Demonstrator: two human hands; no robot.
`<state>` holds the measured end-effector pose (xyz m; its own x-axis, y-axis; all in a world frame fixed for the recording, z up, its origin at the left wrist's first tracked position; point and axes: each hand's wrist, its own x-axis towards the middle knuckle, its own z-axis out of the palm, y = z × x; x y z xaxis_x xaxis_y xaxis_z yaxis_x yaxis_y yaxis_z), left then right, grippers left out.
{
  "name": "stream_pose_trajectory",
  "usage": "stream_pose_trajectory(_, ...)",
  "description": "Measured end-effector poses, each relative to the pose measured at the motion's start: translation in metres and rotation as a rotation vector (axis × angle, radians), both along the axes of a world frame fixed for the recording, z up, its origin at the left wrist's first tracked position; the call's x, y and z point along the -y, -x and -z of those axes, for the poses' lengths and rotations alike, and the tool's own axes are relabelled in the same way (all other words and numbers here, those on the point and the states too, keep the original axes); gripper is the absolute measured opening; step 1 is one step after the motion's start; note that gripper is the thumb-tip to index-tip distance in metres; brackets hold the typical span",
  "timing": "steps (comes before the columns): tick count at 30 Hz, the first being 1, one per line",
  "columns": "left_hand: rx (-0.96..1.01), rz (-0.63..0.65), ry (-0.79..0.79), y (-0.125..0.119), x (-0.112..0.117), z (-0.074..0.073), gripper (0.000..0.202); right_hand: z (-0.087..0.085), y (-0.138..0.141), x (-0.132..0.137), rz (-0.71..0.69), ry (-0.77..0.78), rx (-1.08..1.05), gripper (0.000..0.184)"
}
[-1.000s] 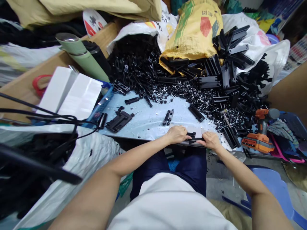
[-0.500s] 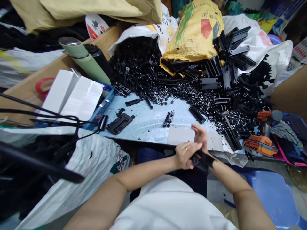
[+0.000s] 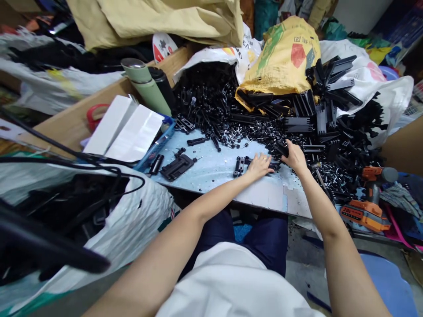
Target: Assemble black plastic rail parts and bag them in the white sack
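Observation:
My left hand (image 3: 259, 166) is over the blue-covered worktop, its fingers curved down on a dark black plastic part (image 3: 275, 166) that shows past the fingertips. Right beside that hand lie two short slotted black links (image 3: 238, 166). At the near edge of the heap, my right hand (image 3: 295, 157) has its thumb and fingers closed round a black plastic piece (image 3: 283, 149), mostly covered by the hand. Small pins with black heads (image 3: 264, 131) are heaped just beyond both hands. A flat black bracket-like part (image 3: 178, 166) rests farther left.
An orange cordless drill (image 3: 368, 202) stands at the right edge. Long black slotted parts (image 3: 299, 124) spill from a yellow woven sack (image 3: 280, 57). To the left are a blue basket (image 3: 167, 132) with white boxes, a green flask (image 3: 147, 86), hanging black cables (image 3: 99, 162) and a white sack (image 3: 145, 215).
Both hands have moved from together over my lap to apart on the worktop, farther forward. The dark part held near the lap is no longer there. The view has shifted left.

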<state>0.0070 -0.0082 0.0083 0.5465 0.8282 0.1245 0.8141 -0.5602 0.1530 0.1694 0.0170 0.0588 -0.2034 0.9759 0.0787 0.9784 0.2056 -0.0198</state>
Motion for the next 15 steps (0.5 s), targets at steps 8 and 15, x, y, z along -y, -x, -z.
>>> stream_pose_trajectory(8, 0.040, -0.590, 0.277, 0.078, 0.046, -0.001, 0.028, 0.053, -0.007, 0.080, -0.269, -0.174, -0.019, 0.037)
stream_pose_trajectory(15, 0.159, -0.453, 0.263, 0.119, 0.061, -0.016, 0.018, 0.085, 0.002, 0.118, -0.396, -0.092, -0.142, 0.039)
